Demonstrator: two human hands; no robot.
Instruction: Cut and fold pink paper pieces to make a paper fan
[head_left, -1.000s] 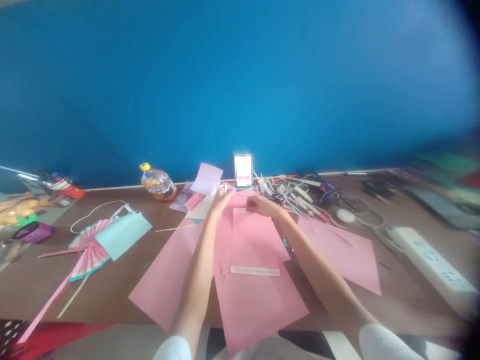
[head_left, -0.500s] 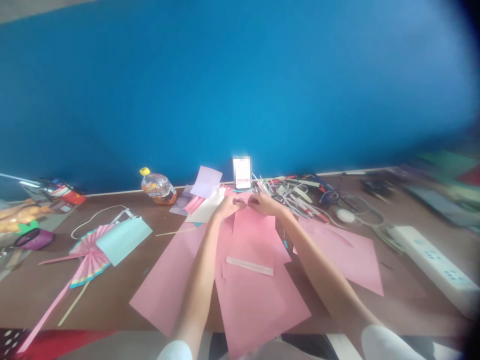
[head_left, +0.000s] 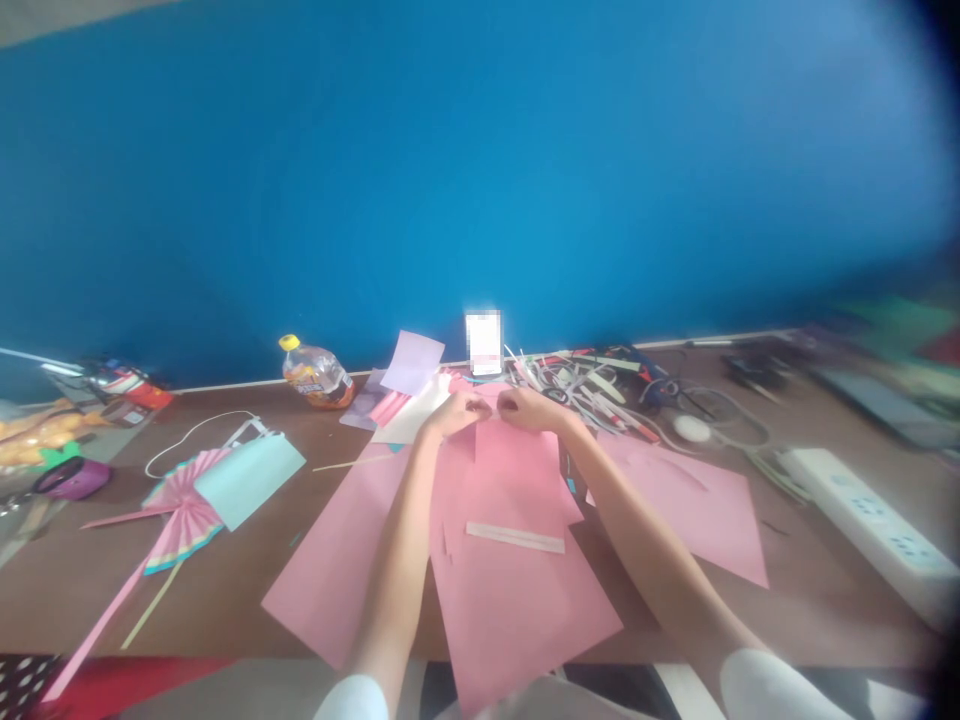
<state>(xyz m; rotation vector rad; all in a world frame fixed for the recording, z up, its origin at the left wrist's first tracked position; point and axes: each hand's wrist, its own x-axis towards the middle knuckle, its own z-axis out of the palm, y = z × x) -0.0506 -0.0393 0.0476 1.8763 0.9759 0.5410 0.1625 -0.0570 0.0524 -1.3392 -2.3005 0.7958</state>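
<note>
Brown desk [head_left: 225, 590]: left hand [head_left: 454, 413] and right hand [head_left: 525, 408] pinch pink sheet [head_left: 514, 475] at far edge.
Near-end fold looks done, rest flat.

the bottle [head_left: 313, 373] lies left of the phone [head_left: 483, 343], the power strip [head_left: 862, 515] right of the middle sheet [head_left: 517, 470].

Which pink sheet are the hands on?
The middle pink sheet, with the pale strip along its near edge: left hand and right hand meet at its far edge. The bigger left pink sheet and right pink sheet lie flat, apart from both hands.
</note>
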